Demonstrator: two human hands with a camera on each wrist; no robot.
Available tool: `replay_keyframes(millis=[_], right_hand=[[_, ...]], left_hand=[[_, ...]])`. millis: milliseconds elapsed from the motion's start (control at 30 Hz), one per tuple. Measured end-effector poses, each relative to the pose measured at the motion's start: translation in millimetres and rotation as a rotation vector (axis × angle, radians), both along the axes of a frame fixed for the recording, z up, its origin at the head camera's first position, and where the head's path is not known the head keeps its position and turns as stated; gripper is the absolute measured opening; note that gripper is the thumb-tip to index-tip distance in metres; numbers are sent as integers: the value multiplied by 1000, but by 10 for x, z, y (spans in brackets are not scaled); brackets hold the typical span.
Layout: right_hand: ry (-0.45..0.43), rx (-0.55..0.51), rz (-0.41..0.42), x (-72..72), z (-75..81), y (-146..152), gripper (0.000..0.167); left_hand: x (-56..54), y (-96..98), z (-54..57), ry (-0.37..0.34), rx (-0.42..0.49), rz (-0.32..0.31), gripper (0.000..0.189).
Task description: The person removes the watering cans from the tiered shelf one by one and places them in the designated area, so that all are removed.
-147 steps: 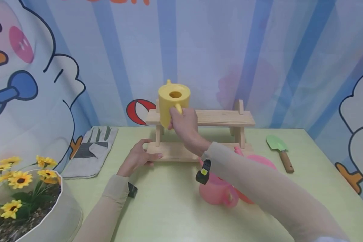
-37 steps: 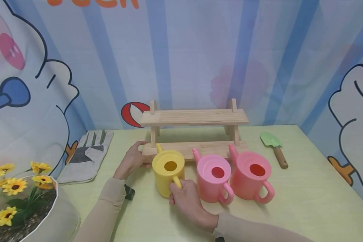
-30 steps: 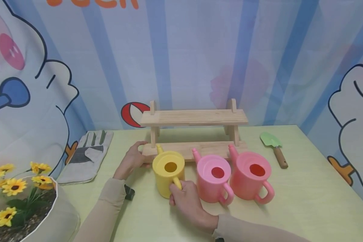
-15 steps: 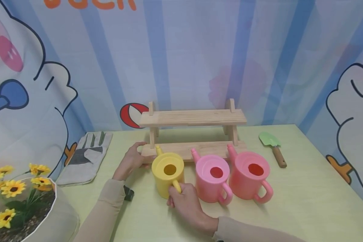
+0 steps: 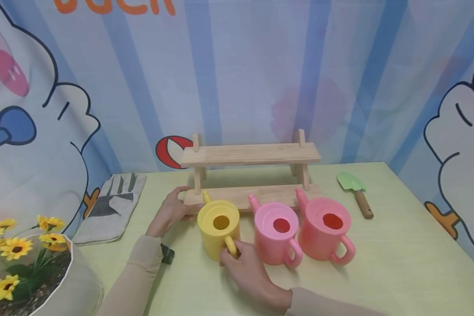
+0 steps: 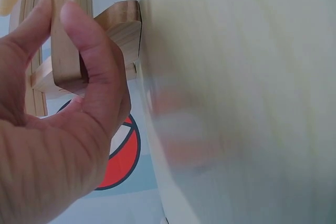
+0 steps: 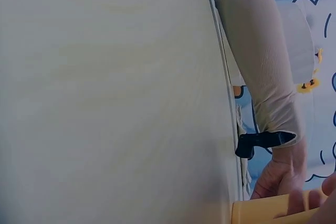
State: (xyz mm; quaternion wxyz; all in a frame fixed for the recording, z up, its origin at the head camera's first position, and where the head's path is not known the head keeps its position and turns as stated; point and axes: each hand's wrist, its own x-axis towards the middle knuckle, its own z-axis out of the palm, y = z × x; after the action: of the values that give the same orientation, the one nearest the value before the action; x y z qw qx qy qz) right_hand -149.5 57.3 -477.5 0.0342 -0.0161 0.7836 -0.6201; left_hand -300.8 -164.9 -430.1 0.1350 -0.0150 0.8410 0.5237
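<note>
A yellow watering can stands upright on the table, its spout towards the wooden plant stand. My right hand is at its handle, thumb on the left and fingers curled round it. In the right wrist view, fingers overlap the yellow can at the bottom edge. My left hand grips the left end of the stand's lower plank. The left wrist view shows that plank between thumb and fingers. A pink watering can and a coral one stand in line to the right.
A pot of yellow flowers stands at the front left, with a work glove lying behind it. At the right lies a trowel with a green blade. A printed curtain hangs behind the table.
My right hand brought the yellow can down from over the stand's top plank to the table in front. Lately its hold on the handle has shifted lower. The left hand stays on the stand.
</note>
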Motion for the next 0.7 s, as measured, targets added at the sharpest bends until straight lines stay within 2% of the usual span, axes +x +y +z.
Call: replay_keyframes(millis=[67, 133, 200, 333, 467, 567, 700], right_hand=[[57, 31, 4, 64, 29, 46, 11], [99, 66, 4, 157, 110, 98, 17], [83, 107, -7, 225, 160, 150, 23], [32, 151, 4, 369, 355, 252, 41], [-5, 121, 17, 464, 503, 336, 52], [12, 100, 32, 531, 565, 398, 50], [65, 107, 41, 614, 643, 505, 35]], left_hand=[[-2, -4, 0, 1, 7, -1, 91], [-5, -6, -3, 8, 6, -2, 92], [-11, -5, -6, 10, -5, 3, 91], [-28, 8, -18, 2, -51, 22, 89], [-41, -5, -15, 12, -100, 33, 89], [-37, -35, -7, 35, -135, 32, 88], [-22, -84, 1, 70, -180, 20, 90]])
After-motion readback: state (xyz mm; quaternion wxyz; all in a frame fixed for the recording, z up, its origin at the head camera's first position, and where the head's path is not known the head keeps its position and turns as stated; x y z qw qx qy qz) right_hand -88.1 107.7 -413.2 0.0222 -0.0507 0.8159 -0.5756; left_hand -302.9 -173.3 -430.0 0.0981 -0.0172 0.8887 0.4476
